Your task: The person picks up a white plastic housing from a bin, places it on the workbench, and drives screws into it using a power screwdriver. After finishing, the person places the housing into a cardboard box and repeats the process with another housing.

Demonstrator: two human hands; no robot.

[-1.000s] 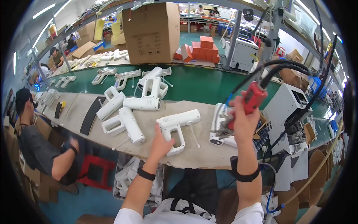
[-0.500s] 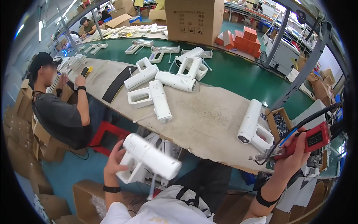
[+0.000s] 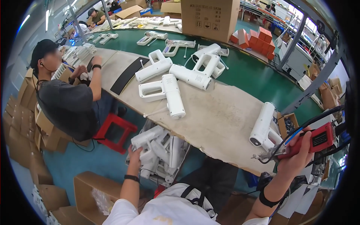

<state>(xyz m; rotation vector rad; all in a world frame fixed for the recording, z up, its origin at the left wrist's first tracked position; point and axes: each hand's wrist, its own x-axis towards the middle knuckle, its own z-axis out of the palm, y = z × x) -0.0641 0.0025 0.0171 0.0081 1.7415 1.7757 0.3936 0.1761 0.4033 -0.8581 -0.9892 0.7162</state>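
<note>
My left hand [image 3: 134,155] is low beside the bench, with its fingers around a white pistol-shaped device [image 3: 147,136] at the top of a full crate [image 3: 183,160]. Part of the grip is hidden. Several more white devices of this shape fill the crate. My right hand [image 3: 296,159] is wrapped round a red handheld power tool [image 3: 319,140] with a metal nose, a black cable and a blue tube. Just left of that tool, a white pistol-shaped device [image 3: 262,125] lies on the bench. Another such device [image 3: 173,96] rests at the bench's middle left.
The worn beige bench top [image 3: 221,120] borders a green surface [image 3: 240,77]. A small box of metal parts [image 3: 288,123] stands at right, a large carton [image 3: 210,18] at the back. On the left a co-worker [image 3: 67,103] sits near a red stool [image 3: 114,131].
My left hand has carried a white pistol-shaped device forward and down to the crate. The right hand and its tool stay nearly in place. The view has shifted slightly.
</note>
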